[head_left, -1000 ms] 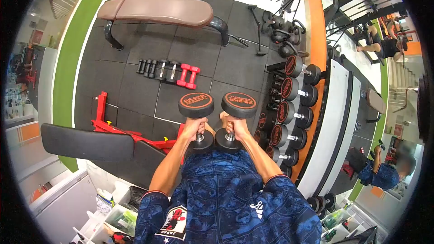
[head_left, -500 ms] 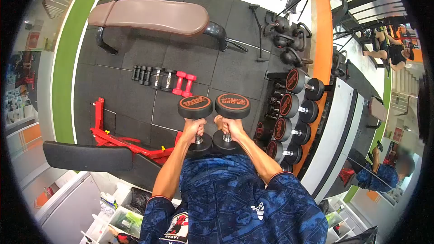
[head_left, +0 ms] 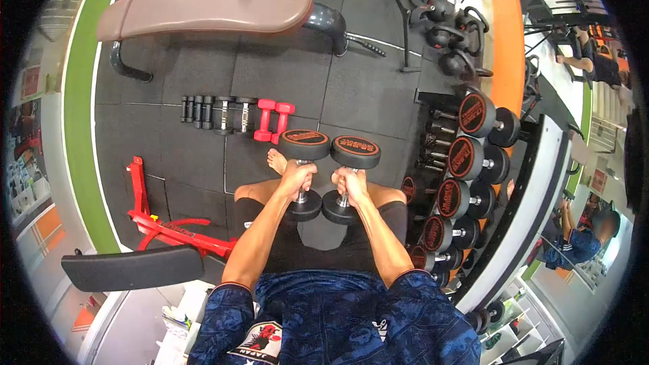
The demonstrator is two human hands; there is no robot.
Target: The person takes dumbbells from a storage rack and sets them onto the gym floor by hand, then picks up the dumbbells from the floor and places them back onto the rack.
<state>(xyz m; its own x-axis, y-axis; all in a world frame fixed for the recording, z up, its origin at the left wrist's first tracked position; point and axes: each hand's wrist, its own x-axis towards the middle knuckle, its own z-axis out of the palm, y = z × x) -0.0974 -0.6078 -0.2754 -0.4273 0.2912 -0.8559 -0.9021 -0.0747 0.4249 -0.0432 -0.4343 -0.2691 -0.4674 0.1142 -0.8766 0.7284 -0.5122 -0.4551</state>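
Two black dumbbells with orange lettering stand upright side by side above my lap. My left hand (head_left: 297,180) is wrapped round the handle of the left dumbbell (head_left: 305,145). Round the handle of the right dumbbell (head_left: 355,153) my right hand (head_left: 351,184) is closed. The upper heads of the two dumbbells sit close together, and the lower heads hang between my thighs. A bare foot (head_left: 276,161) shows on the mat beyond my left hand.
Red dumbbells (head_left: 274,120) and several small black ones (head_left: 205,112) lie in a row on the floor. A brown bench (head_left: 209,3) stands ahead, a black-padded red bench (head_left: 135,268) at left, a dumbbell rack (head_left: 466,182) at right, kettlebells (head_left: 456,40) behind it.
The view has shifted, and my thighs and a foot now show. Both dumbbells remain in my hands, with their upper heads closer together than a second ago.
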